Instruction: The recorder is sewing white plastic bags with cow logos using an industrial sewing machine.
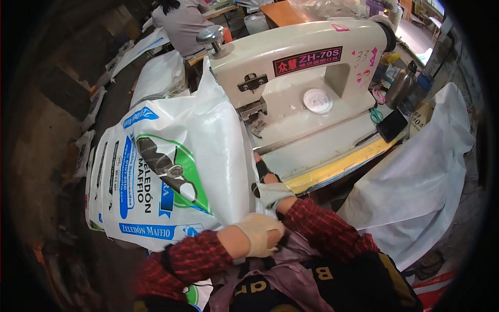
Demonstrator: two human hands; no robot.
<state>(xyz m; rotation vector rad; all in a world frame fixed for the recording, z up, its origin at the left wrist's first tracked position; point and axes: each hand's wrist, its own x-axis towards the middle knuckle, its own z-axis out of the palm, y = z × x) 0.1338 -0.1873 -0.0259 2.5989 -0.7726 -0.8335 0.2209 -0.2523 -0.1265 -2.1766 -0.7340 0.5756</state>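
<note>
A large white woven sack [223,151] with blue, green and black print lies to my left, its right edge against the needle area of a cream industrial sewing machine [291,41]. My left hand [259,235], in a beige fingerless glove, is curled closed at the sack's near right corner; its fingertips are hidden. Just beyond it, my right hand [271,191] wears a pale glove with dark bands on the fingers. It grips the sack's right edge below the needle, beside the machine bed.
Scissors with green handles [376,115], a black flat object [392,126] and a metal bottle [402,83] stand or lie at the bed's right end. White fabric [416,182] drapes at right. Stacked white sacks [158,78] lie behind at left, near a seated person [179,26].
</note>
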